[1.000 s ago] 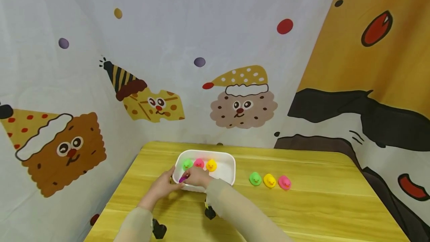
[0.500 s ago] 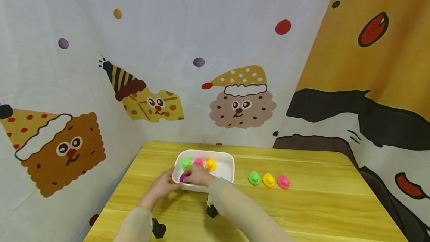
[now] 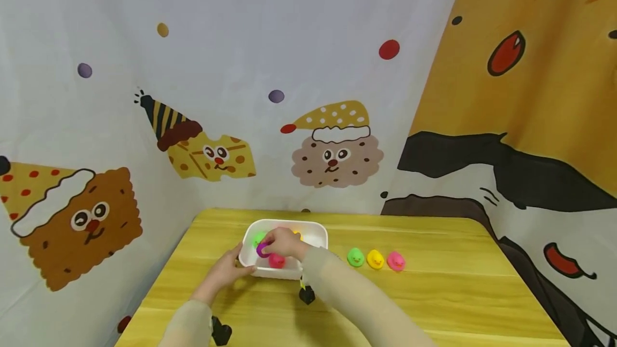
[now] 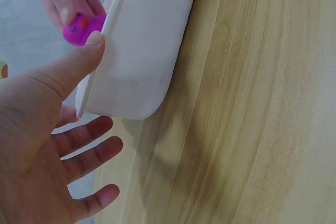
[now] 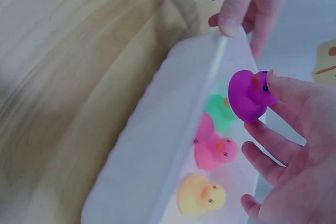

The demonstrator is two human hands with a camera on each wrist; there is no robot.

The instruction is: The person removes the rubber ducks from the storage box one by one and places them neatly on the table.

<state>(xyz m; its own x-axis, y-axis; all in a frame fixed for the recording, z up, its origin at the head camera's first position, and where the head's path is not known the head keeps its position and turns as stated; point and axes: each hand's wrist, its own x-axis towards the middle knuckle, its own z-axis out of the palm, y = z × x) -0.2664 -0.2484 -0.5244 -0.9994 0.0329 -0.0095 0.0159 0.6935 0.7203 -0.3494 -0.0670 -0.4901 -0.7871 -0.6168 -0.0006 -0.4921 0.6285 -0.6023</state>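
My right hand (image 3: 285, 242) pinches a purple rubber duck (image 5: 248, 95) between thumb and fingertips, over the left part of a white tray (image 3: 315, 224). My left hand (image 3: 224, 271) holds the tray's near left corner, its thumb (image 4: 86, 51) on the rim and its other fingers around the end. Inside the tray sit a green duck (image 5: 220, 113), two pink ducks, one of them nearer the front (image 3: 277, 261), and a yellow duck (image 5: 200, 195). In the head view my right hand partly hides the ducks at the back.
On the wooden table (image 3: 434, 293), right of the tray, a green duck (image 3: 355, 257), a yellow duck (image 3: 375, 259) and a pink duck (image 3: 396, 261) stand in a row. A printed cloth (image 3: 217, 68) hangs behind and beside the table.
My right hand has lifted the purple duck from low in the tray's near left and moved it up and inward. The front pink duck has come into view. My left hand stays at the corner.
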